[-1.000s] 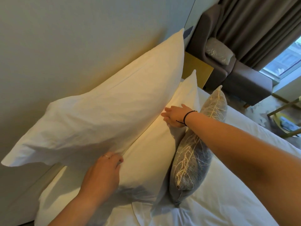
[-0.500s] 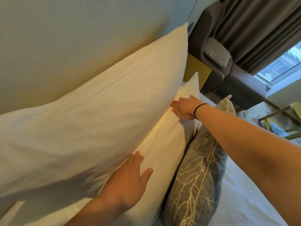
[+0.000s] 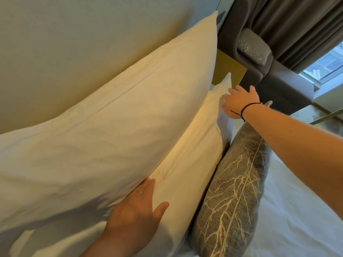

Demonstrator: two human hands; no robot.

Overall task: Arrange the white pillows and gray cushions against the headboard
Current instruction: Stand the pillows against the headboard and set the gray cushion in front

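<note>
Back pillow [image 3: 115, 127]: leans on headboard [image 3: 74, 43].
Front pillow [image 3: 193, 154]: against back pillow.
Cushion [image 3: 233, 191]: upright beside front pillow.
Left hand [image 3: 133, 214]: flat, fingers spread, between pillows.
Right hand [image 3: 239, 102]: open, at front pillow's far corner.

Single head cam, wide-angle, close in over the bed [image 3: 297, 219], looking forward and down along the headboard [image 3: 74, 52] toward the bed's far corner and the window [image 3: 326, 65]. Both forearms enter from the bottom and right edges. No second view.

Gray armchair [image 3: 274, 78] by dark curtains [image 3: 297, 28], bright window [image 3: 326, 65] (daylight outside), yellow side table [image 3: 229, 71]
</note>
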